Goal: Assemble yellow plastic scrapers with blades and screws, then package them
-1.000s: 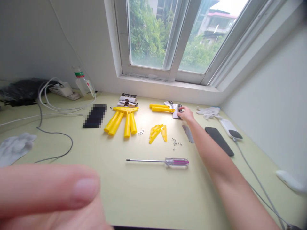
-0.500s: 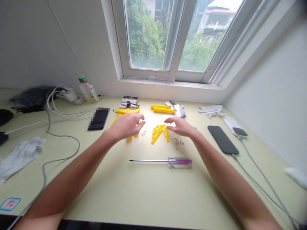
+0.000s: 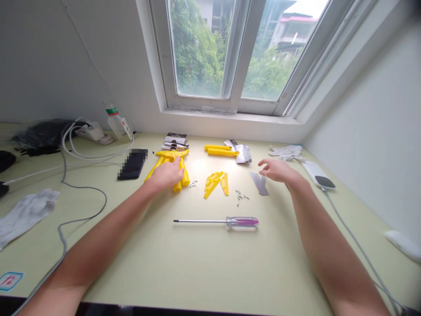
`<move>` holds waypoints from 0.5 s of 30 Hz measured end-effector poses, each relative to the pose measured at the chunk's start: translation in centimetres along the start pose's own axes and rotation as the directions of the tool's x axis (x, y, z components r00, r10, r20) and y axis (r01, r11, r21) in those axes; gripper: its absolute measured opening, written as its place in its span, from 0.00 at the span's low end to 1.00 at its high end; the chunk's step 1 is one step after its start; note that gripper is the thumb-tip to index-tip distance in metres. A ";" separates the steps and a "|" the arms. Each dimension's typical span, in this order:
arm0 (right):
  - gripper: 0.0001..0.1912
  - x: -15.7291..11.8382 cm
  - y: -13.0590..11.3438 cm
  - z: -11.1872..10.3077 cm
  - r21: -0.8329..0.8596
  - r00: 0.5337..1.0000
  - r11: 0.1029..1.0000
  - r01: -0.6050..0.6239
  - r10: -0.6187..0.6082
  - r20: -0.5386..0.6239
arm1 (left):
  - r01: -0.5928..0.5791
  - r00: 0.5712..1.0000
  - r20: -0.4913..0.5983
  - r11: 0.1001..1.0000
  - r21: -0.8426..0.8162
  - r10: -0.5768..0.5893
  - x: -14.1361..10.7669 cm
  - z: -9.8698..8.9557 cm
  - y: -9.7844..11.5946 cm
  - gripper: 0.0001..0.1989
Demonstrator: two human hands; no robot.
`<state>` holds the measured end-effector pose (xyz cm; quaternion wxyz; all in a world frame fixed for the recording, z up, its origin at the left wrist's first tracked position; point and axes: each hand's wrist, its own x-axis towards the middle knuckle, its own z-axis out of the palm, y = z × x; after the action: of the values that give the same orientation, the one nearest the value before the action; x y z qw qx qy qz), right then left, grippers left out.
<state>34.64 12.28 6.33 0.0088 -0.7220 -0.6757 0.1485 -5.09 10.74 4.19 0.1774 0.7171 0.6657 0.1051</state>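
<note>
On the left, my left hand lies over a yellow plastic frame of tubes and a drilled crosspiece. Its index finger stretches onto the crosspiece, and the fingers do not visibly close round it. My right hand hovers, fingers apart and holding nothing, by grey flat plates. Between the hands lie flat yellow drilled pieces. Small nuts sit beside the yellow frame. Loose screws lie right of the flat pieces. A screwdriver with a clear and purple handle lies nearer to me.
Two yellow tubes and small packets are at the back. A phone, white cables and a bottle stand left. White gloves, a white device and cables are right. The window wall bounds the table.
My left hand has come down onto the yellow frame. My right hand has moved right, away from the flat yellow pieces, uncovering the screws and grey plates.
</note>
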 end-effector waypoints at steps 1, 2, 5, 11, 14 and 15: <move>0.22 0.1 0.4 -0.1 0.000 1.000 1.000 -0.019 0.019 0.011 | 0.003 1.000 0.006 1.000 0.012 -0.003 0.1 0.0 -0.1 0.29; 0.21 0.1 0.8 -0.2 -0.001 0.999 0.999 -0.035 0.035 0.026 | 0.006 1.000 0.013 0.999 0.036 -0.006 0.2 -0.1 -0.2 0.29; 0.23 0.3 1.6 -0.2 0.001 0.995 0.998 -0.063 0.063 0.082 | -0.007 0.999 0.039 0.996 0.094 0.004 0.4 -0.4 -0.4 0.30; 0.45 -0.1 2.1 0.1 0.018 0.980 0.998 -0.055 0.051 0.192 | -0.003 0.995 -0.102 0.998 0.062 0.010 -0.3 -2.0 0.1 0.27; 0.56 -0.5 1.6 0.2 -0.015 0.972 1.000 0.015 -0.011 0.234 | 0.016 0.980 -0.198 1.000 0.013 -0.013 -1.2 -3.4 1.0 0.25; 0.59 -0.6 1.3 0.3 -0.043 0.969 0.999 0.031 -0.020 0.247 | 0.014 0.976 -0.220 1.000 -0.001 -0.013 -1.5 -3.9 1.4 0.25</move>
<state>35.76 11.49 5.88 -0.0899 -0.6893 -0.6840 0.2212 -5.43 9.60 8.41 0.1032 0.6967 0.6861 0.1822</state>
